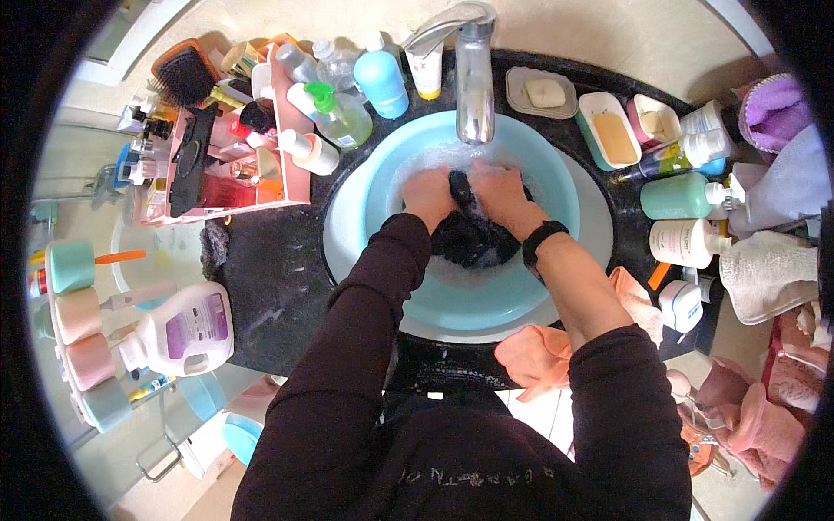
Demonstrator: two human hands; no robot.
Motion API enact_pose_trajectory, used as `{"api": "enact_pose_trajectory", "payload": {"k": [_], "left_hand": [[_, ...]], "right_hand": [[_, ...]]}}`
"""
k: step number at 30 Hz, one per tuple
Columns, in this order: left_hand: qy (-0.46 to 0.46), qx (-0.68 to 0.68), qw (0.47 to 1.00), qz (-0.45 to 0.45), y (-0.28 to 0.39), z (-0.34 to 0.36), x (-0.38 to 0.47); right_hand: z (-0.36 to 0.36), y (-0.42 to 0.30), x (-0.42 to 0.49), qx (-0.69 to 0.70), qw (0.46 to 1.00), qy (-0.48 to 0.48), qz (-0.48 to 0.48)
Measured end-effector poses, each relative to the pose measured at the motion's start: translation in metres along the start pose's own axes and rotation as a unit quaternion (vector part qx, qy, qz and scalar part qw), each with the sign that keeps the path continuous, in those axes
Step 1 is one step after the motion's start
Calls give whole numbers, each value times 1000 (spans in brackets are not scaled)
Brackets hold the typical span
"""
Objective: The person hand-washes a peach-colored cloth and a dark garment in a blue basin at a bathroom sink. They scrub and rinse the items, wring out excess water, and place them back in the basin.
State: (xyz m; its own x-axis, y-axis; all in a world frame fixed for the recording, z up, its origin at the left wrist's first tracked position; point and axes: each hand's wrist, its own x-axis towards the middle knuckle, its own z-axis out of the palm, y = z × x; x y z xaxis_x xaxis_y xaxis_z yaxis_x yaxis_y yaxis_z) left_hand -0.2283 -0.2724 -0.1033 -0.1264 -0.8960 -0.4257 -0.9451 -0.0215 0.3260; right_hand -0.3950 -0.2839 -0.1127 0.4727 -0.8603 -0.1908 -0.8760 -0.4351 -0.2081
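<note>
A light blue plastic basin [482, 312] stands in the white sink [345, 215] beneath the chrome faucet [475, 91]. Soapy water and a wet, bunched black cloth [469, 238] fill its middle. On the cloth's left side, my left hand [430, 195] grips the dark fabric, its fingertips hidden by suds and cloth. My right hand [498, 192] holds another part of it just under the spout, a black band around that wrist. Between the two hands a strip of the fabric rises above the rest.
Left of the basin are a pink organizer [296, 150], a green-pump bottle [342, 120] and a white detergent jug [189, 332]. Soap dishes [609, 133] and pump bottles [681, 195] line the right side. An orange cloth [537, 358] hangs at the counter's front edge.
</note>
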Motion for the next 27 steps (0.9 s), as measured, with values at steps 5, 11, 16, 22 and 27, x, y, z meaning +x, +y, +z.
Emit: {"api": "enact_pose_trajectory", "payload": {"k": [5, 11, 16, 22, 27], "left_hand": [[141, -116, 983, 21, 2, -15, -25], [129, -204, 951, 193, -12, -34, -93], [42, -119, 985, 120, -9, -25, -131], [-10, 40, 997, 60, 13, 4, -112], [35, 89, 995, 1, 19, 36, -72]], "right_hand": [[-44, -3, -16, 159, 986, 46, 17], [-84, -20, -94, 95, 977, 142, -128], [-80, -9, -125, 105, 987, 52, -109], [-34, -19, -90, -79, 988, -93, -92], [17, -28, -59, -221, 973, -22, -67]]}}
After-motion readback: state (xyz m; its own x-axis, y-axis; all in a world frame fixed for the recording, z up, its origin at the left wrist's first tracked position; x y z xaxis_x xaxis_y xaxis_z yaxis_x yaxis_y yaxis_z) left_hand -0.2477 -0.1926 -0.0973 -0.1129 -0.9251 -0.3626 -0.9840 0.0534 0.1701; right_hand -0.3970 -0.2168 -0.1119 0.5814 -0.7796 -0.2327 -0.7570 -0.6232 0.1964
